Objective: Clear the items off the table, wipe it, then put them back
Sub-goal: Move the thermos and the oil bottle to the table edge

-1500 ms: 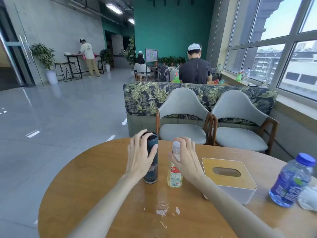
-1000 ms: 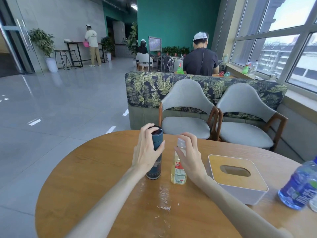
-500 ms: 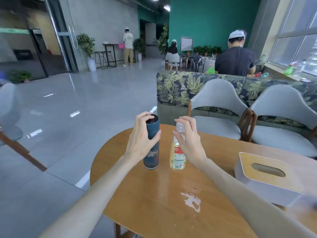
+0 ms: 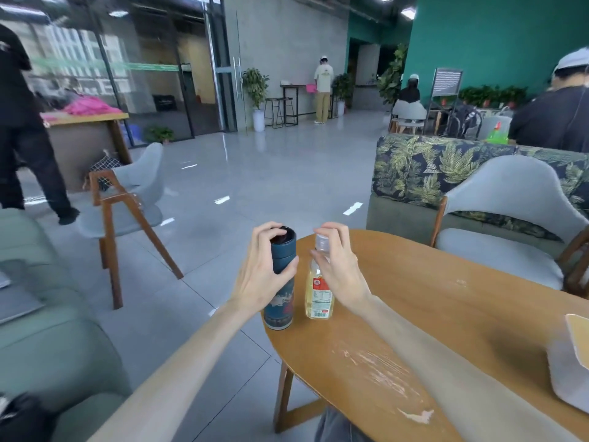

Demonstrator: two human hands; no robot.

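Observation:
My left hand (image 4: 259,275) grips a tall dark blue tumbler (image 4: 280,301) near its top, held at the left edge of the round wooden table (image 4: 446,314). Beside it, my right hand (image 4: 338,269) is closed around the neck of a small bottle of yellow liquid (image 4: 318,298) with a red label and clear cap. Whether either base touches the tabletop I cannot tell. A white tissue box with a wooden lid (image 4: 573,362) sits cut off at the right frame edge.
A worn pale patch (image 4: 382,374) marks the tabletop. A grey chair with wooden legs (image 4: 127,205) stands on the floor to the left, a green sofa (image 4: 41,330) nearer left. Another grey chair (image 4: 510,231) and a leaf-print sofa (image 4: 446,167) are behind the table. Several people are around.
Both hands have closed on the tumbler and bottle and carried them toward the table's left edge. The view has swung left; the blue water bottle has left the frame.

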